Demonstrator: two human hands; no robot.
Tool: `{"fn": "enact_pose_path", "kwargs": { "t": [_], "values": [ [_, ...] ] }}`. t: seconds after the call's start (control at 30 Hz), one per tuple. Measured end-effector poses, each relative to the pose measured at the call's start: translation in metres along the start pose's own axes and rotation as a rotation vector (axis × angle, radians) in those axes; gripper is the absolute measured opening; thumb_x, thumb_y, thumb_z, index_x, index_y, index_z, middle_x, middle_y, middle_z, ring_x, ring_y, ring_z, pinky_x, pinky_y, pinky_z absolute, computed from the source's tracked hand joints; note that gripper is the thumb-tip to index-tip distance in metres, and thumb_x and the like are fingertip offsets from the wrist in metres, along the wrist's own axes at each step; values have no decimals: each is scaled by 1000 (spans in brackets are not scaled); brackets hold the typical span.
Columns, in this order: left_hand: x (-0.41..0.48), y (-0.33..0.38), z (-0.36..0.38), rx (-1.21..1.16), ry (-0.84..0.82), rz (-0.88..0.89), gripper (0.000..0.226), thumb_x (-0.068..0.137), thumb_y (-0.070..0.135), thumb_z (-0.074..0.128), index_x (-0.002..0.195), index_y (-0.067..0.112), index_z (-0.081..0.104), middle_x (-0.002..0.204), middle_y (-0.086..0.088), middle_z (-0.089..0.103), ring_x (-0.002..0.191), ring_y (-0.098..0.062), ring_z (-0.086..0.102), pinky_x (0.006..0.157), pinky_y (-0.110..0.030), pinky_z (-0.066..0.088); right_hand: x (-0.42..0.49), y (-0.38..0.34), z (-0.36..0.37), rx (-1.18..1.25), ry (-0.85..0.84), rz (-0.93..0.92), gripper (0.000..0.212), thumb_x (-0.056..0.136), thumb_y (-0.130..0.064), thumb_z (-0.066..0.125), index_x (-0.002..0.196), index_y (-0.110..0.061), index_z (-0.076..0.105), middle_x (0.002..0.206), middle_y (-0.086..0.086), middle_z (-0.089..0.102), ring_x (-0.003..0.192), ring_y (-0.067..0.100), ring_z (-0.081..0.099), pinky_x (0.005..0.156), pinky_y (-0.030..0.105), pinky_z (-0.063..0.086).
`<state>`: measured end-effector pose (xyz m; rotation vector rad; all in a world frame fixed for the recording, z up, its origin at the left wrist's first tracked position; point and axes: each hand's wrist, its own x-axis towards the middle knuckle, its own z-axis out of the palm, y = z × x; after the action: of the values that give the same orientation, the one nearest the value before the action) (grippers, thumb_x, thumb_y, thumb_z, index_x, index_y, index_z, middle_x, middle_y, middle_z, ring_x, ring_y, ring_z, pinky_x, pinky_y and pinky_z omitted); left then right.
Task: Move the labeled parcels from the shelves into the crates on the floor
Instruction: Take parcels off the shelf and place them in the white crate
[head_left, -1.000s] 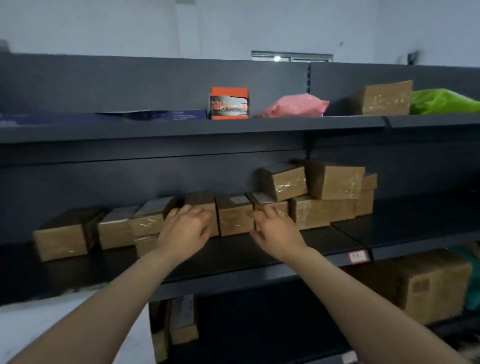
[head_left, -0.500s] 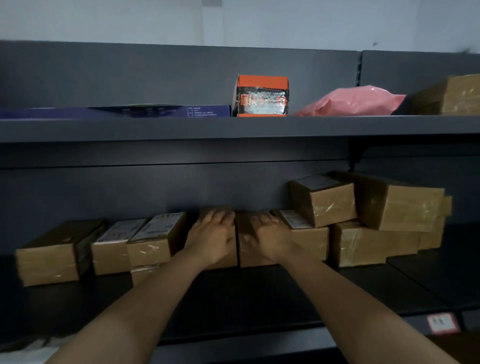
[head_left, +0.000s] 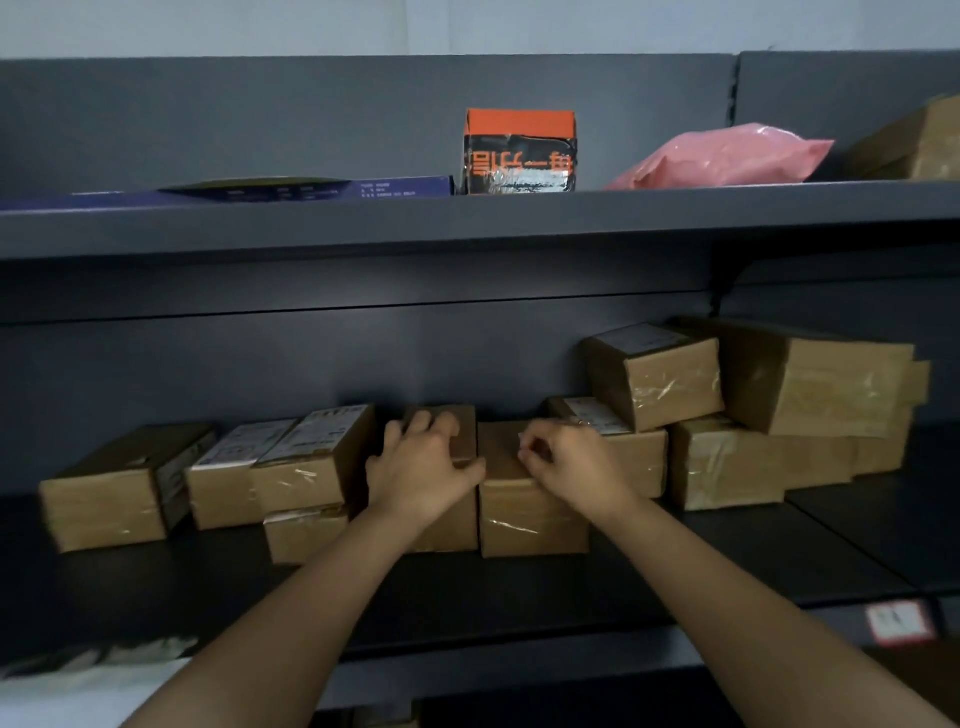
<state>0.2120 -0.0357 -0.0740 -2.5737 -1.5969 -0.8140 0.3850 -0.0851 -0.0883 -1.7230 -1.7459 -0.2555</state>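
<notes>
Several taped brown cardboard parcels stand in a row on the dark middle shelf (head_left: 571, 587). My left hand (head_left: 423, 475) grips the top of one small parcel (head_left: 457, 514) in the middle of the row, fingers curled over its top and thumb on its right side. Right beside it, my right hand (head_left: 576, 467) grips the neighbouring parcel (head_left: 530, 525), fingers curled on its top. More labelled parcels (head_left: 291, 467) sit to the left. A stack of parcels (head_left: 670, 384) rises to the right. No crate is in view.
The upper shelf (head_left: 467, 218) holds an orange and black box (head_left: 519, 153), a flat blue box (head_left: 311, 188), a pink bag (head_left: 722, 158) and a brown box (head_left: 919, 145) at the right edge. A price tag (head_left: 898, 621) sits on the shelf lip.
Both hands have gone from reaching toward the row to landing on two middle parcels and curling around them. The view has come closer to the shelf.
</notes>
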Motion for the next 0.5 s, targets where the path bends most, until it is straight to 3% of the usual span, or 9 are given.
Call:
{"fn": "enact_pose_path", "kwargs": {
  "t": [0.07, 0.13, 0.2, 0.3, 0.4, 0.5],
  "values": [
    [-8, 1, -5, -45, -6, -20, 52, 79, 53, 54, 125, 29, 44, 129, 3, 41, 120, -23, 35, 89, -45, 44, -7, -9, 2, 67, 49, 153, 39, 90, -26, 63, 128, -25, 54, 127, 5, 52, 118, 24, 52, 95, 37, 48],
    [-20, -3, -9, -95, -2, -37, 55, 80, 50, 54, 129, 28, 43, 134, 1, 37, 124, -23, 33, 94, -46, 42, -14, -19, 2, 176, 73, 450, 67, 86, -33, 68, 144, -29, 35, 144, 7, 34, 130, 31, 40, 104, 41, 42],
    [-34, -10, -14, -148, 5, -38, 62, 80, 48, 57, 137, 27, 40, 146, 0, 26, 133, -24, 28, 102, -46, 38, -20, -31, -3, 496, 24, 721, 80, 82, -34, 73, 147, -22, 29, 147, 10, 37, 131, 32, 41, 107, 42, 39],
    [-53, -21, -26, -236, 18, -27, 72, 80, 43, 62, 144, 24, 34, 156, 0, 8, 140, -26, 22, 109, -42, 33, -34, -48, -17, 873, -96, 880, 63, 83, -26, 73, 137, -11, 43, 134, 13, 53, 122, 30, 51, 100, 40, 42],
    [-68, -32, -40, -306, 34, -49, 71, 81, 38, 63, 145, 21, 36, 158, 0, 7, 142, -25, 22, 108, -37, 32, -51, -58, -22, 1077, -132, 918, 50, 84, -27, 72, 126, -22, 45, 109, 10, 57, 96, 29, 57, 83, 46, 50],
    [-82, -38, -51, -305, 39, -61, 64, 82, 39, 61, 141, 22, 43, 156, 1, 18, 141, -22, 25, 107, -37, 33, -64, -65, -20, 1199, -141, 913, 55, 84, -36, 70, 132, -35, 43, 113, 9, 54, 100, 31, 55, 79, 49, 53]
  ]
}}
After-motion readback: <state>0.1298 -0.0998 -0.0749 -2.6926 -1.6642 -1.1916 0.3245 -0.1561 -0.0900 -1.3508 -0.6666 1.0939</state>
